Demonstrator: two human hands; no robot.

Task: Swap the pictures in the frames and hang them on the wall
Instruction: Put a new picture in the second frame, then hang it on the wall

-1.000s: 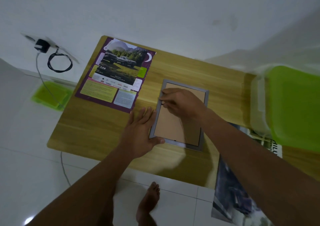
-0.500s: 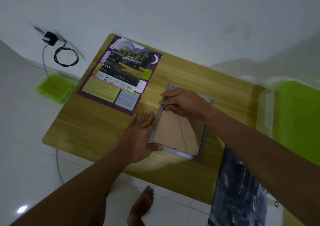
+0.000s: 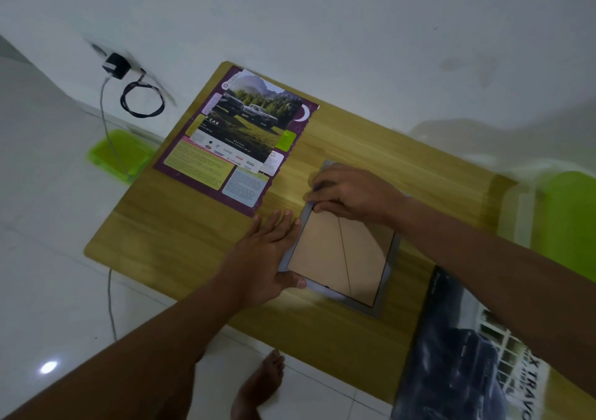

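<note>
Grey frame [image 3: 380, 310] face down mid-table, matte rim round smooth brown backing board [image 3: 322, 252]. Thin diagonal seam on board, unseen a second ago. Right hand [image 3: 351, 194] still at upper-left corner, fingers curled, tips on rim; pinching or not, cannot tell. Left hand [image 3: 264, 258] still flat, fingers straight along left rim. Wood-grain table [image 3: 180, 235]; glossy purple poster [image 3: 238, 142] near.

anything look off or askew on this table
The dark glossy car poster lies skewed at the near right, hanging over the wooden table's edge. A thin diagonal line crosses the grey frame's brown backing board; crease or stand edge, unclear.
</note>
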